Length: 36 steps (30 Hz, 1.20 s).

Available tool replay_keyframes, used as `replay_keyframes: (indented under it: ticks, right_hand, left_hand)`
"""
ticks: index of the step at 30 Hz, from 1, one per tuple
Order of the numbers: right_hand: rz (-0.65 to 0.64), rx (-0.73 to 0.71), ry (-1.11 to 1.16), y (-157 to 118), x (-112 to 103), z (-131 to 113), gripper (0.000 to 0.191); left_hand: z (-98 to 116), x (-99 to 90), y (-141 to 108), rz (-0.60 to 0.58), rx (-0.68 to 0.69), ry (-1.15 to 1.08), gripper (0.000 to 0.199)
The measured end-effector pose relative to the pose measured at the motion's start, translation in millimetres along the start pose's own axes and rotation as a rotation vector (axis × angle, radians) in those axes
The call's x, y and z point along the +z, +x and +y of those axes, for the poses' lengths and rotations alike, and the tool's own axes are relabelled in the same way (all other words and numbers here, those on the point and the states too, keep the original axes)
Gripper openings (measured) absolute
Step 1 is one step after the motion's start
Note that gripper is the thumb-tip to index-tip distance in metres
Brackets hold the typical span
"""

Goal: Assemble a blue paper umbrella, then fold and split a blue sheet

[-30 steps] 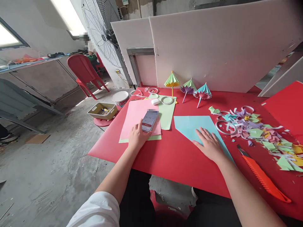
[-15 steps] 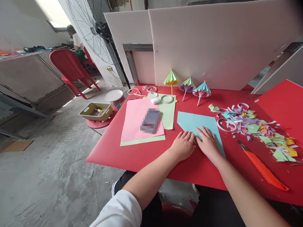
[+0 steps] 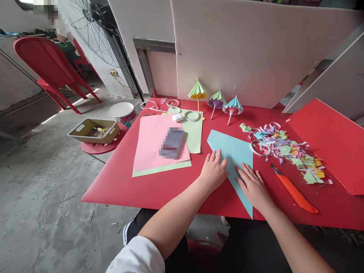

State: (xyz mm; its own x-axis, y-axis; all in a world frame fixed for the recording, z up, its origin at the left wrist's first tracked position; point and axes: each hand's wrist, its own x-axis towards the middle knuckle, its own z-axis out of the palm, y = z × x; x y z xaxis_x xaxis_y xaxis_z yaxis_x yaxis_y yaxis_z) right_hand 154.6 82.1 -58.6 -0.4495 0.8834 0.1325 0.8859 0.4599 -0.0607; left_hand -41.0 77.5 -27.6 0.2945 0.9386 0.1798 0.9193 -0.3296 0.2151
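A light blue sheet of paper (image 3: 231, 146), folded along a slanting edge, lies on the red table (image 3: 170, 189). My left hand (image 3: 214, 170) rests at its left, slanted edge with the fingers spread. On the right part of the sheet my right hand (image 3: 252, 186) lies flat, fingers apart. Neither hand grips anything. Right of my right hand is an orange utility knife (image 3: 295, 193) with its blade out. A tape roll (image 3: 267, 153) lies by the sheet's right edge, beside a heap of coloured paper scraps (image 3: 286, 150).
Three small paper umbrellas (image 3: 197, 91) stand near the white board (image 3: 227, 45) at the back. To the left lie pink paper (image 3: 148, 144), green paper (image 3: 195, 138), a blurred phone-like object (image 3: 172, 144) and a white case (image 3: 178, 117). A basket (image 3: 81, 133) sits on a red stool.
My hands have moved apart, and my left hand has lifted its fingers into a spread along the folded edge. The blue sheet's lower corner now shows. The view has shifted to the right.
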Motion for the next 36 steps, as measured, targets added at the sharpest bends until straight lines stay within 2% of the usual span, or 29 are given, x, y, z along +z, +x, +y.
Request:
replay_keyframes:
  ticks: [5,7,9,11,13,18,22,25,28,32,36]
  right_hand:
    - [0.061,0.081,-0.008,16.8,-0.8,-30.0,0.044]
    - [0.076,0.084,0.073,27.4,-2.9,-36.4,0.042]
    - [0.048,0.013,0.226,36.9,-6.1,-33.8,0.039]
    - [0.025,-0.042,0.406,44.0,-9.7,-21.7,0.037]
    - [0.08,0.045,0.477,48.8,-12.2,-2.9,0.037]
    - [0.118,0.231,0.235,59.3,-10.0,47.5,0.038]
    - [0.075,0.351,0.134,64.1,-5.2,67.1,0.043]
    - [0.124,0.372,0.112,62.9,-5.2,63.6,0.043]
    - [0.2,0.29,0.191,61.4,-9.5,49.1,0.038]
    - [0.089,0.212,0.312,64.7,-17.7,29.0,0.037]
    - [-0.004,0.242,0.33,77.7,-25.6,23.1,0.036]
  left_hand:
    - [3.8,0.3,-2.8,-0.036,0.001,0.017,0.044]
    - [-0.4,-1.7,-2.6,-0.062,-0.027,0.028,0.042]
    - [-6.2,-4.8,-2.2,-0.095,-0.06,0.041,0.043]
    - [-11.2,-7.7,-2.0,-0.133,-0.074,0.052,0.047]
    - [-14.0,-9.8,-2.3,-0.158,-0.072,0.065,0.049]
    - [-12.1,-11.0,-3.8,-0.184,-0.061,0.098,0.051]
    - [-9.5,-9.4,-5.2,-0.199,-0.049,0.109,0.063]
    - [-8.7,-6.5,-6.5,-0.185,-0.042,0.122,0.066]
    - [-6.9,-3.0,-7.5,-0.168,-0.026,0.126,0.067]
    - [-2.7,0.4,-8.7,-0.16,0.016,0.115,0.072]
    - [-1.2,1.3,-9.2,-0.159,0.03,0.119,0.073]
